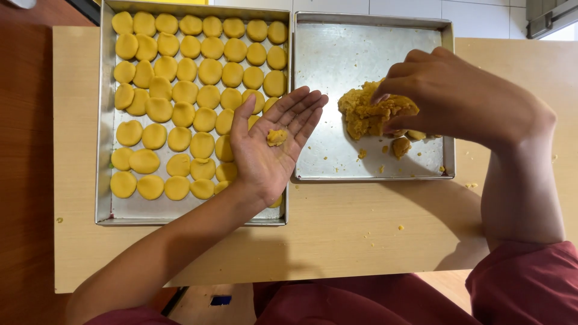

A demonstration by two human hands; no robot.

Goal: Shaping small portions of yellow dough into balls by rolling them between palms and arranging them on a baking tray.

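Left hand (269, 146): palm up, fingers spread flat, a small dough bit (276, 137) resting on it, hovering over the seam between both trays.
Right hand (445, 90): fingers curled down, pinching the dough lump (366, 114).
Dough lump: on the right tray (337, 54), with crumbs around it.
Left tray (105, 120): nearly filled with rows of flattened yellow discs (180, 90).
Table (337, 235): pale wood under both trays.
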